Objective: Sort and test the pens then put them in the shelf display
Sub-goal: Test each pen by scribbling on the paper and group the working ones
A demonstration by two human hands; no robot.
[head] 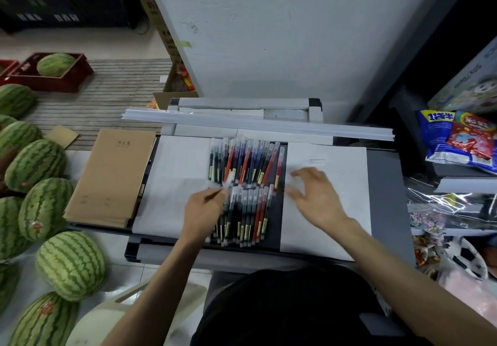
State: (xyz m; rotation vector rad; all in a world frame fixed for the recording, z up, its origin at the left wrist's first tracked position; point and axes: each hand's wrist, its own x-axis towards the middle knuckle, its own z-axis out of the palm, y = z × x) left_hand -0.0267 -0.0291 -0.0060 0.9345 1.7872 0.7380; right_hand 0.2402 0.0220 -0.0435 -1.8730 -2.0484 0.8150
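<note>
A person is sitting at a grey counter (384,184), seen from above. At the centre, two rows of clear-capped pens (246,162) are lying side by side on a dark strip, one row toward 12 o'clock and one toward 6 o'clock, with red, blue and black barrels. The left hand (203,212) is reaching in from 7 o'clock, its fingers (215,199) pinching a single pen (216,193) at the left edge of the rows. The right hand (317,197) is reaching in from 5 o'clock over a white sheet (328,224) just right of the pens, its fingers spread, relaxed and holding nothing. Brown notebooks (113,173) are lying at 9 o'clock, watermelons (71,263) at 8 o'clock, and snack bags (462,141) at 3 o'clock.
</note>
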